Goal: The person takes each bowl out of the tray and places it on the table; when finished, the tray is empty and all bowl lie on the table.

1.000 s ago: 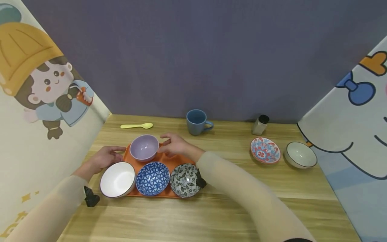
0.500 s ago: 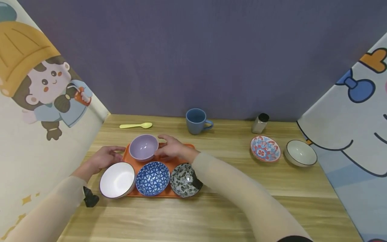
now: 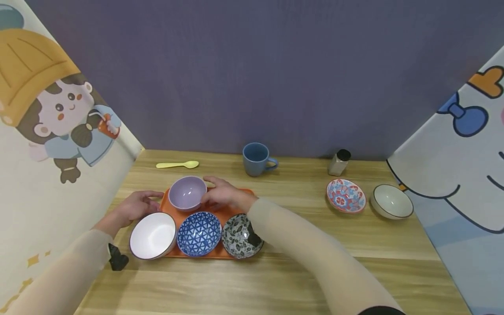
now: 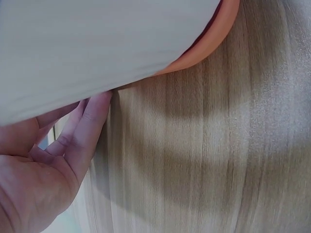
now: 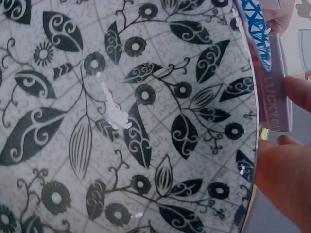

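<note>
On the orange tray (image 3: pixel 224 214) at left in the head view, a lilac bowl (image 3: pixel 187 194) stands in the back row. My right hand (image 3: pixel 224 194) is at its right side, thumb touching the outer wall and fingers spread. Along the front sit a white bowl (image 3: pixel 152 236) overhanging the tray's left edge, a blue-patterned bowl (image 3: pixel 199 234) and a black-and-white floral bowl (image 3: pixel 236 238). My left hand (image 3: pixel 135 205) lies by the tray's left edge behind the white bowl, fingers extended. In the left wrist view the white bowl (image 4: pixel 97 43) hides those fingertips.
A yellow spoon (image 3: pixel 177 165) and a blue mug (image 3: pixel 255 161) stand near the back wall (image 3: pixel 252 78). Over to the right are a shaker with a black lid (image 3: pixel 339 162), a red-and-blue patterned dish (image 3: pixel 345 196) and an off-white bowl (image 3: pixel 391 201).
My right hand has shifted slightly left and closer against the lilac bowl. My left hand and all the bowls look unmoved.
</note>
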Tool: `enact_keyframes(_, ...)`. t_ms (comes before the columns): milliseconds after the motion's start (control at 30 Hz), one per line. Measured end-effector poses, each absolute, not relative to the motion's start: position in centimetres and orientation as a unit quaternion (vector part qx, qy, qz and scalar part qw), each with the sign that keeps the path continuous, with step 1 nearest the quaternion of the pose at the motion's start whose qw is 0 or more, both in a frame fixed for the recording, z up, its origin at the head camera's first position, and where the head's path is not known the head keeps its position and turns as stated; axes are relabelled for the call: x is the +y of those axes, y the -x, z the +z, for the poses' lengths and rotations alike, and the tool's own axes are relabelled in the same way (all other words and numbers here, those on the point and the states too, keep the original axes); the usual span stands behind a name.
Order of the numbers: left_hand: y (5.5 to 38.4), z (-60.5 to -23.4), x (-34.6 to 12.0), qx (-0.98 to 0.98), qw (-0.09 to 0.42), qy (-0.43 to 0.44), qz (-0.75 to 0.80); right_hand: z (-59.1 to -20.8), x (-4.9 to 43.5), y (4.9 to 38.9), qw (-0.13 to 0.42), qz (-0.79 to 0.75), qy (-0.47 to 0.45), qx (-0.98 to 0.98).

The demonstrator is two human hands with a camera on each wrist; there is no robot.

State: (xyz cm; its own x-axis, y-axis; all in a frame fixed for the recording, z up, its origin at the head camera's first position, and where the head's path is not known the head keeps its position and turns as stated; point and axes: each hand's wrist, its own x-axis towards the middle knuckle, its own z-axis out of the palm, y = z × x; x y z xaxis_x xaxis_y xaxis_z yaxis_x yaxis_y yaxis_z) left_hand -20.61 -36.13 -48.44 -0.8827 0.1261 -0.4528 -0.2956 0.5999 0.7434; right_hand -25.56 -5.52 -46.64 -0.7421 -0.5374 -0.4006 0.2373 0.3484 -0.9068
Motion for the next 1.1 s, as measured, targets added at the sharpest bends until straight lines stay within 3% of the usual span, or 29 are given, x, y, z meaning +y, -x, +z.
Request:
enact_keyframes(600,20.4,-48.7,-36.2,0.865,0.231,0.055,0.443,-47.2,-6.2,24.8,0.353,-0.632,0.053,0.688)
enact_keyframes(1100,20.4,-48.8,-36.1,0.861,0.231,0.053,0.45,-47.7,-6.6,24.2,0.319,-0.664,0.001,0.676)
